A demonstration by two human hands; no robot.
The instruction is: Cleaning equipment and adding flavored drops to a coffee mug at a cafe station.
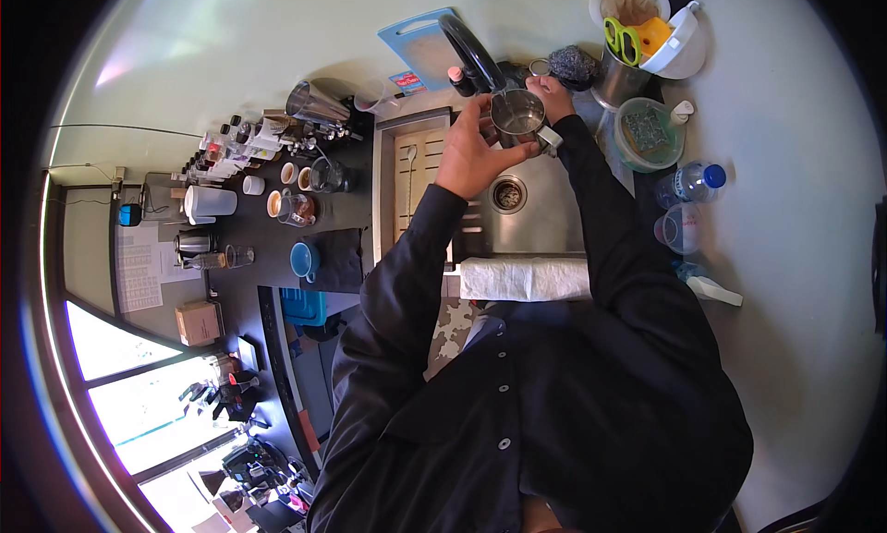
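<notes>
My left hand point(475, 148) holds a small stainless steel pitcher point(514, 132), thumb along its near side and fingers around its far left side. The pitcher's mouth faces up beneath the black gooseneck faucet point(472, 48), and water runs into it. Its handle point(550, 139) points to the lower right. Just right of the pitcher, my right hand point(552, 98) is curled near the faucet's base; what its fingers touch is hidden. Below the pitcher lies the steel sink point(544, 221) with its round drain point(508, 194).
A slatted drain tray point(423, 186) with a long bar spoon point(410, 169) adjoins the sink's left. A folded white towel point(524, 279) lies along the front edge. To the right stand a green tub point(627, 152) and a water bottle point(686, 185). A blue cup point(305, 259) stands left.
</notes>
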